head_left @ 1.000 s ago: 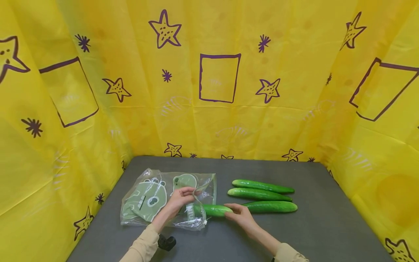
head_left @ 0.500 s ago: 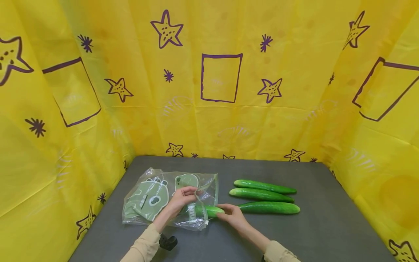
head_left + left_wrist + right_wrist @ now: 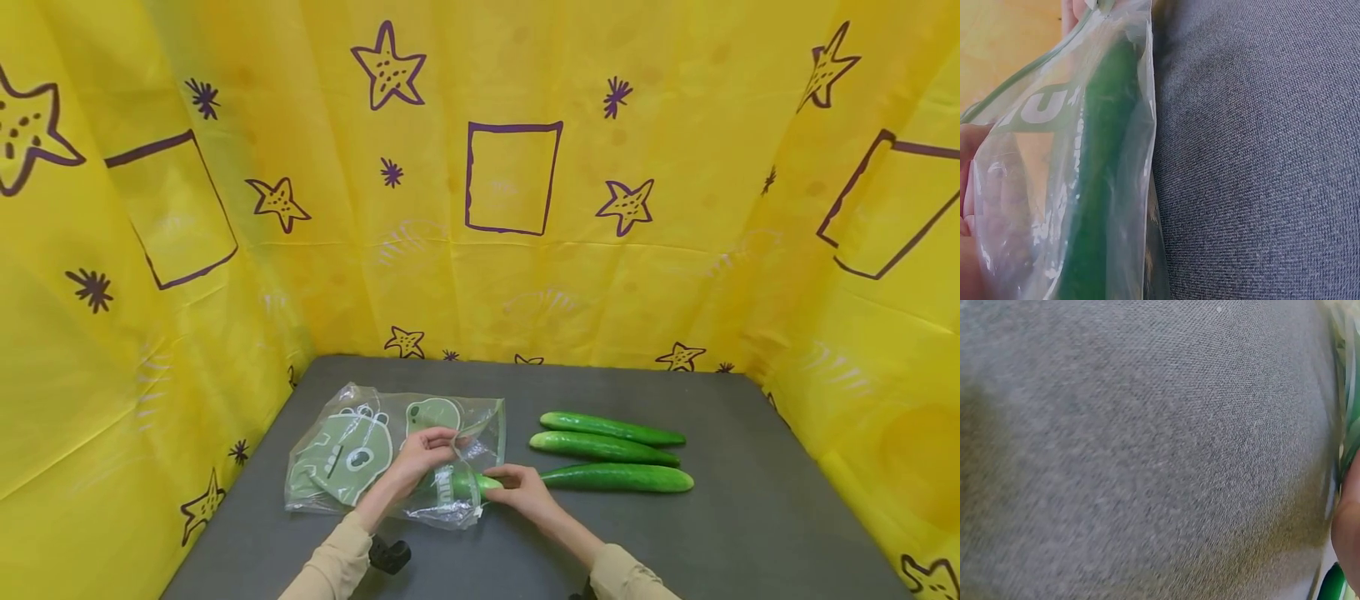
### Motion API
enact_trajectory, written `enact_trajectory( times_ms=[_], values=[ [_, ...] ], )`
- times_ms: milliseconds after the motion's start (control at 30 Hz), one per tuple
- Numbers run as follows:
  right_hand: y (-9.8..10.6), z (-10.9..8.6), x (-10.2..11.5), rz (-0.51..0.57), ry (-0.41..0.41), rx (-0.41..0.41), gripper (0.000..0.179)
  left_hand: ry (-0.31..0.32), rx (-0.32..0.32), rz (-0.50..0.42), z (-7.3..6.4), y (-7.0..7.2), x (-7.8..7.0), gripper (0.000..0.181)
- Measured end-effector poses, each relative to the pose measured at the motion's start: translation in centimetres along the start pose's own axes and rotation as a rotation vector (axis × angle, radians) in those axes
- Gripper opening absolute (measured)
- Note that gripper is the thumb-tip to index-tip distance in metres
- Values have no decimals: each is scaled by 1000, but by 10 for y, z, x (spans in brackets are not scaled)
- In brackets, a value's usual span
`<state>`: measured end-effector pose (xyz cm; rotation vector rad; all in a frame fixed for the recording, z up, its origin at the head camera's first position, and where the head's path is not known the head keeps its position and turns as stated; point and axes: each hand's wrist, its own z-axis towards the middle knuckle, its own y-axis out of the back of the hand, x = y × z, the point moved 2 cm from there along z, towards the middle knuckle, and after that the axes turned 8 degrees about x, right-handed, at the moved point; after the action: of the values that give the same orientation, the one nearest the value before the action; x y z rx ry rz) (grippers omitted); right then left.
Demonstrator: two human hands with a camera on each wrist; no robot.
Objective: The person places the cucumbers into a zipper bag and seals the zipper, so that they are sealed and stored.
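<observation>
A clear plastic zip bag [image 3: 300, 493] printed with green cartoon figures lies on the left half of the table. My left hand [image 3: 422, 457] pinches the upper layer of its mouth and holds it raised. Most of a cucumber [image 3: 1100, 169] lies inside the bag, seen through the film in the left wrist view. Only its pale end sticks out at the opening, where my right hand [image 3: 523, 490] holds it between thumb and fingers. In the right wrist view just the thumb [image 3: 1349, 531] shows, at the right edge beside the bag.
To the right on the grey table [image 3: 750, 533] lie three more cucumbers, a far one [image 3: 611, 428], a middle one [image 3: 603, 447] and a near one [image 3: 630, 477] partly behind my right hand. Yellow curtains [image 3: 510, 292] enclose the table at the back and sides.
My right hand has moved left, sliding the cucumber deeper into the bag, so less of it sticks out. The left hand keeps holding the bag's mouth.
</observation>
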<state>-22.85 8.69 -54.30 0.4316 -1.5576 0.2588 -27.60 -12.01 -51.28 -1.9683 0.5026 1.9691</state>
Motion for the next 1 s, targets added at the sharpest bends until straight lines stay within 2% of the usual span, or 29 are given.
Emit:
enact_trajectory(
  times_ms=[167,333,500,767,1000],
  values=[
    [-4,3,1,-18,17,33,34,2,7,-26,1,-2,3,38],
    [-8,5,1,-99,46,32,34,-3,15,-54,0,-3,4,39],
    [-11,8,0,-183,57,17,33,20,0,-83,0,-5,4,40],
    [-13,10,-3,-229,63,7,31,36,-12,-57,1,-3,9,40],
    [-13,11,-10,-262,70,8,30,21,-1,-35,3,-4,12,38]
  ],
)
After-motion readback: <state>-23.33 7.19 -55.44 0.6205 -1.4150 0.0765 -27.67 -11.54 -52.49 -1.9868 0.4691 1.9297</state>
